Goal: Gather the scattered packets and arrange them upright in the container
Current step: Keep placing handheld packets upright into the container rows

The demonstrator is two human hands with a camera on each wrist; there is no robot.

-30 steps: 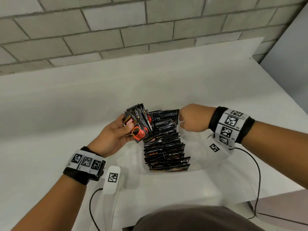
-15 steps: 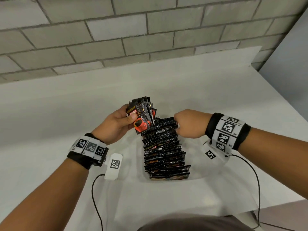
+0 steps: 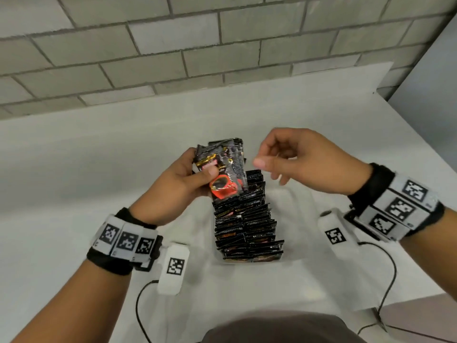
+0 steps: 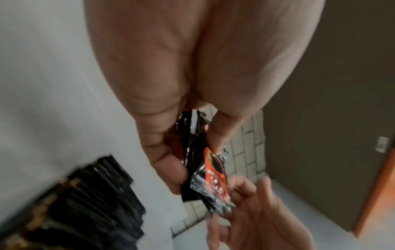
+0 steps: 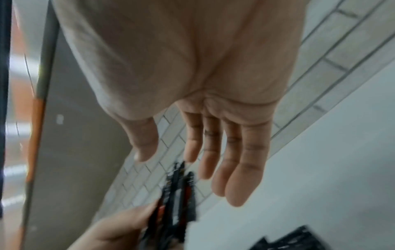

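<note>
My left hand (image 3: 195, 177) grips a bundle of black packets (image 3: 223, 167), the front one printed with a red cup; the same bundle (image 4: 205, 170) shows in the left wrist view and the bundle (image 5: 177, 199) in the right wrist view. Below it a long row of black packets (image 3: 247, 221) stands on edge in a clear container (image 3: 289, 256) on the white table. My right hand (image 3: 277, 159) hovers just right of the bundle, empty, with its fingers (image 5: 239, 165) straight and relaxed.
A grey block wall (image 3: 197, 45) runs behind the white table (image 3: 99, 157). Thin black cables (image 3: 390, 268) trail from both wrist units across the table's front edge. The table's right edge (image 3: 420, 149) drops off beside a grey panel.
My right hand has lifted off the far end of the packet row and risen toward the bundle, its fingers spreading. The left hand has raised the bundle slightly.
</note>
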